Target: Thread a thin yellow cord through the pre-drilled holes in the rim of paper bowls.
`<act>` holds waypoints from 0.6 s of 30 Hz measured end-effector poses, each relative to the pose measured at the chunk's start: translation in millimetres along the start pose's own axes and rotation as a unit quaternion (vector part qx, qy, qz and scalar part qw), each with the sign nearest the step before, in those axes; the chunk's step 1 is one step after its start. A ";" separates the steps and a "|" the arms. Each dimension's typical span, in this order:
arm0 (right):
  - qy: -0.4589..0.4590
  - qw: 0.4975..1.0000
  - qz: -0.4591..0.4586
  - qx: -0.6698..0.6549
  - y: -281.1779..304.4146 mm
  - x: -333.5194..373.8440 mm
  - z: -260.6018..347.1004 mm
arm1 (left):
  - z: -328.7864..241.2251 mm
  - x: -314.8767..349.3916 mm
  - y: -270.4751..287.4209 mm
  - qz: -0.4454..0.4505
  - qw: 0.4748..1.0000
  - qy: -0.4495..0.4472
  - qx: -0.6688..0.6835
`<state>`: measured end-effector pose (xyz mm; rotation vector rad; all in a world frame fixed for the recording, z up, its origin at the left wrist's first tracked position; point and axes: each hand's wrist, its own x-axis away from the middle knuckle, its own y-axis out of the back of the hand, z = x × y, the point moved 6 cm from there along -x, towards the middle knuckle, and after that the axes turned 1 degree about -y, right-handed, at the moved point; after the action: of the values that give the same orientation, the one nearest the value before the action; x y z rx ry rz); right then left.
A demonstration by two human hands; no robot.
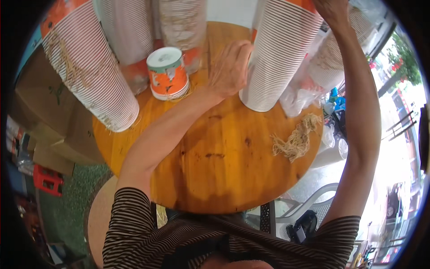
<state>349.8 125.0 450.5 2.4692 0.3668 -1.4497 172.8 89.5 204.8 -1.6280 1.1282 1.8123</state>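
A tall stack of white-rimmed paper cups [282,54] stands tilted on the round wooden table [215,179], orange at its top. My left hand [230,67] is curled at the stack's left side; its fingertips are hidden. At the top edge of the picture, my right hand [333,11] closes round the stack's upper end, its fingers partly cut off. To the left of my left hand sits a short upside-down stack of orange and green cups [169,78]. A loose heap of tan string [298,138] lies near the table's right edge.
Another tall cup stack [89,62], with tan strands on it, leans at the left. More bagged stacks [181,27] stand at the back. Crumpled clear plastic [300,98] lies right of the held stack. Cardboard boxes [53,107], a red stool [48,180] and a grey chair [309,201] surround the table.
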 end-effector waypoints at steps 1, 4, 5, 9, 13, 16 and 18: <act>0.007 0.998 -0.038 -0.044 -10.4 1.8 -12.6 | 0.3 -14.1 -5.0 -0.001 1.000 -0.007 -0.001; 0.038 0.993 -0.104 0.033 10.9 -19.2 -22.2 | -4.5 -60.5 -12.4 -0.083 0.996 -0.040 -0.005; 0.087 0.982 -0.155 0.061 20.4 -25.8 -30.1 | -7.0 -74.4 -20.9 -0.086 0.995 -0.044 0.005; -0.141 0.972 0.125 -0.143 -5.7 -53.6 -58.7 | -14.7 -105.0 -35.7 -0.098 0.992 -0.076 -0.001; -0.139 0.872 0.202 -0.424 -3.3 -42.1 -54.1 | -26.9 -120.9 -42.0 -0.127 0.986 -0.102 -0.031; -0.177 0.954 0.145 -0.196 6.1 -40.4 -22.6 | -30.4 -126.8 -43.4 -0.118 0.977 -0.131 -0.117; -0.177 0.950 0.153 -0.205 7.4 -44.0 -23.3 | -32.4 -133.9 -45.2 -0.113 0.975 -0.137 -0.132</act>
<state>350.4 122.3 500.8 1.8048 0.1778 -1.4681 254.1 113.8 322.4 -1.5135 0.5768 2.0195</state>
